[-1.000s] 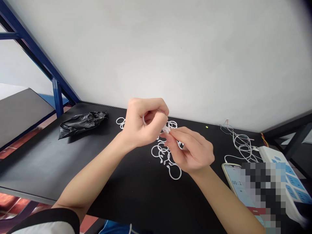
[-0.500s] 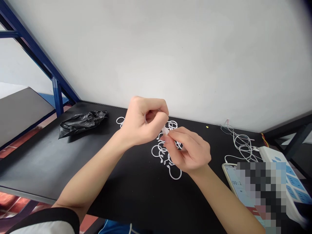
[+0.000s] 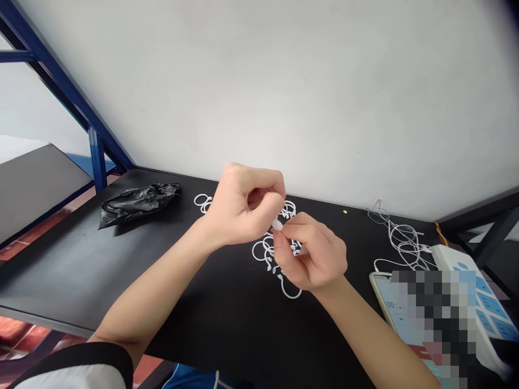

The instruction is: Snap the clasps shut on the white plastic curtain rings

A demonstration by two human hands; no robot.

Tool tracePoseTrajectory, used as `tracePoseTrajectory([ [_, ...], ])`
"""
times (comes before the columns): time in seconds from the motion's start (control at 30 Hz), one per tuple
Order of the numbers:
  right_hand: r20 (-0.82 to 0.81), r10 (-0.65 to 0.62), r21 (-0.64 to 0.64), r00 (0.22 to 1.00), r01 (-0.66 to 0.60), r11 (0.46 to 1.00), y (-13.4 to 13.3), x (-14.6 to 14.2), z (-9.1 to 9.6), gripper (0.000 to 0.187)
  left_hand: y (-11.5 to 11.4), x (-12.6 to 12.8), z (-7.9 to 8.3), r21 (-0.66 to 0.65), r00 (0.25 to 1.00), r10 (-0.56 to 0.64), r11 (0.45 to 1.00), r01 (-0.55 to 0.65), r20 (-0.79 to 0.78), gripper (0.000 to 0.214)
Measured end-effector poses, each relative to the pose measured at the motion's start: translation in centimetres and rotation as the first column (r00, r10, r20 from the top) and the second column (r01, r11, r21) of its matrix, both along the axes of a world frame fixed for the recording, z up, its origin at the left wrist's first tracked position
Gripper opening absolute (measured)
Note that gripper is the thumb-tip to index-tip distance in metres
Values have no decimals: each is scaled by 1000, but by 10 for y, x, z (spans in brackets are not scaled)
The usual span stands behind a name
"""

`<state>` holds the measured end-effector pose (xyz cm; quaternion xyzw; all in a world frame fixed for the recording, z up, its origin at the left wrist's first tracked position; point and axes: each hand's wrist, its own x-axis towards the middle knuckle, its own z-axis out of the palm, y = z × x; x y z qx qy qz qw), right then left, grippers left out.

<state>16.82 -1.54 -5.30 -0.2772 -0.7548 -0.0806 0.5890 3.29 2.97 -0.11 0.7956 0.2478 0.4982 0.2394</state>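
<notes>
Above the black tabletop, my left hand (image 3: pixel 249 208) is closed, thumb and forefinger pinched at one end of a small white piece (image 3: pixel 277 224). My right hand (image 3: pixel 314 251) grips the other end between thumb and fingertips, so the two hands almost meet. The fingers cover most of the piece, and its exact kind does not show. Beneath and behind the hands lie several thin white loops (image 3: pixel 291 297) with small knobbly ends. More white loops (image 3: pixel 201 200) rest behind my left wrist.
A crumpled black plastic bag (image 3: pixel 138 202) lies on the left of the black table (image 3: pixel 227 324). To the right are a tangled white cable (image 3: pixel 405 237), a phone (image 3: pixel 381 294) and a white power strip (image 3: pixel 454 254). Behind rises a pale wall (image 3: pixel 284 97); a blue metal frame (image 3: pixel 97 156) stands left.
Both hands keep their pinch on the small white piece. My left hand has shifted slightly right and down, and my right hand's fingers have turned a little around the piece.
</notes>
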Motion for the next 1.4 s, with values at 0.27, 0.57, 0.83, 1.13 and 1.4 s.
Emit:
tracePoseTrajectory([
  [0.27,-18,16,-19,1000,-16,1000,1,1,0,17,1,0,0,-21,1000,11,1000,-12,-21,20],
  [0.57,-31,32,-74,999,-34,997,2,1,2,18,5,1,-3,33,998,40,999,-39,-41,19],
  [0.83,34,26,-99,999,-23,995,1,1,3,17,12,7,-13,122,994,82,990,-73,-74,17],
  [1.13,21,81,-111,996,-78,991,3,1,3,17,17,6,-15,77,973,81,995,-66,-216,13],
  [1.4,5,-34,-422,999,33,906,20,14,-5,18,36,-10,-15,-60,624,113,967,-249,-773,22],
])
